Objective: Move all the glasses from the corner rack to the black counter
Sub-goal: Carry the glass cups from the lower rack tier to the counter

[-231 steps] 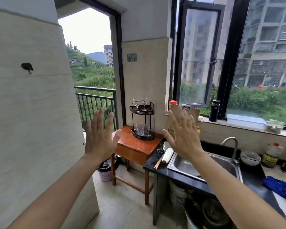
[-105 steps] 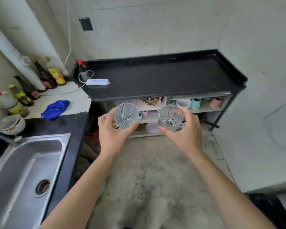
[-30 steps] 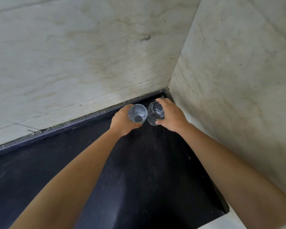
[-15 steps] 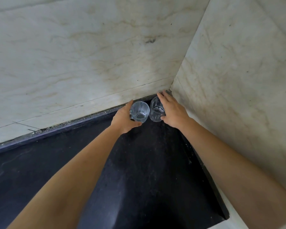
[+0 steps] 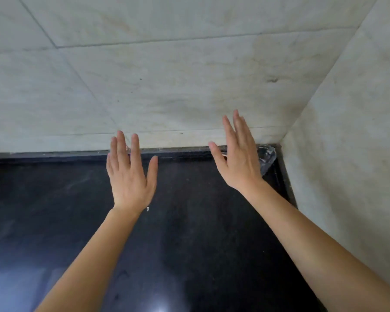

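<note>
— Where is the glass?

— One clear glass point(image 5: 267, 157) stands on the black desk point(image 5: 189, 244), tucked into the far right corner where the two walls meet. It sits just beyond the right hand point(image 5: 240, 162), which covers its left side; whether hand and glass touch cannot be told. Only that one glass can be counted here, and anything behind the hand is hidden.

— And the hands themselves?

— Two bare hands, both spread flat with fingers straight and backs toward the camera, gripping nothing. The left hand point(image 5: 130, 176) hovers over the middle of the desk's rear edge, well apart from the glass. The right is raised nearer the corner, its fingertips reaching up across the lower band of the back wall point(image 5: 167, 86). Two bare forearms run in from the bottom of the frame.

— What of the surfaces?

— The desk is dark, polished stone, glossy enough to show a pale glare near its front edge and faint smears across the top, with a narrow raised lip along the rear and right side. The back wall and the side wall point(image 5: 351, 143) are large pale tiles with faint marbled veins, thin grout lines and some yellowish staining toward the corner. The glass is thin-walled and transparent, its rounded rim catching light.
</note>
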Demonstrator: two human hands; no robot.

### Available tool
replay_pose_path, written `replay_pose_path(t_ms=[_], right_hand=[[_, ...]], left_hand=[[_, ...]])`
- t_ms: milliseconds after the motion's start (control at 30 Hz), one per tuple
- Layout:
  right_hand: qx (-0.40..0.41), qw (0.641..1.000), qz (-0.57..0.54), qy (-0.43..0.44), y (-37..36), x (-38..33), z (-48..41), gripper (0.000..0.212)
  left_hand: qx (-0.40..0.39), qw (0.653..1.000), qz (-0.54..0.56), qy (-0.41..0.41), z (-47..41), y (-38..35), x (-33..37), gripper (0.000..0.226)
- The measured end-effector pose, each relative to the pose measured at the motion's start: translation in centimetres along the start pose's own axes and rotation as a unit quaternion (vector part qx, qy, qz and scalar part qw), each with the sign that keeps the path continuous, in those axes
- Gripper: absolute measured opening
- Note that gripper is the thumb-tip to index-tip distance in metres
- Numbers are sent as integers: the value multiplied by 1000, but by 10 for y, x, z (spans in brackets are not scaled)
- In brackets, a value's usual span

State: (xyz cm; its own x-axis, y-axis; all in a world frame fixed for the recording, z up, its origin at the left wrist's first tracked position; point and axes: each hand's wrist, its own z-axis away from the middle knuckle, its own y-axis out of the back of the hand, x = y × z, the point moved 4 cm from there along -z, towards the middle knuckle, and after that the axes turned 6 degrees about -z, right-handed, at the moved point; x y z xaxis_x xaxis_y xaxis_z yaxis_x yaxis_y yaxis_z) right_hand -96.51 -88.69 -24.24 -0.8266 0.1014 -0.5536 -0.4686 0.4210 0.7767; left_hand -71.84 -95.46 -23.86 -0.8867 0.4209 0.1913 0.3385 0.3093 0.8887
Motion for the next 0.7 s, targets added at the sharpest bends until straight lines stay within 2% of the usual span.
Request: replay_pose_path(t_ms=[200, 433, 567, 700], right_hand=[[-106, 984, -48, 136, -71, -130, 26, 72], [-150, 942, -102, 284, -103, -328, 81, 72], [-146, 907, -151, 364, -129, -465, 153, 72], [-168, 852, -229, 439, -173, -620, 272, 73]], left_hand=[[38, 986, -104, 123, 79, 89, -103, 67], [104, 948, -179, 242, 185, 235, -214, 66], [157, 916, -230, 287, 287, 331, -291, 64], [167, 876, -283, 353, 424, 433, -372, 65]])
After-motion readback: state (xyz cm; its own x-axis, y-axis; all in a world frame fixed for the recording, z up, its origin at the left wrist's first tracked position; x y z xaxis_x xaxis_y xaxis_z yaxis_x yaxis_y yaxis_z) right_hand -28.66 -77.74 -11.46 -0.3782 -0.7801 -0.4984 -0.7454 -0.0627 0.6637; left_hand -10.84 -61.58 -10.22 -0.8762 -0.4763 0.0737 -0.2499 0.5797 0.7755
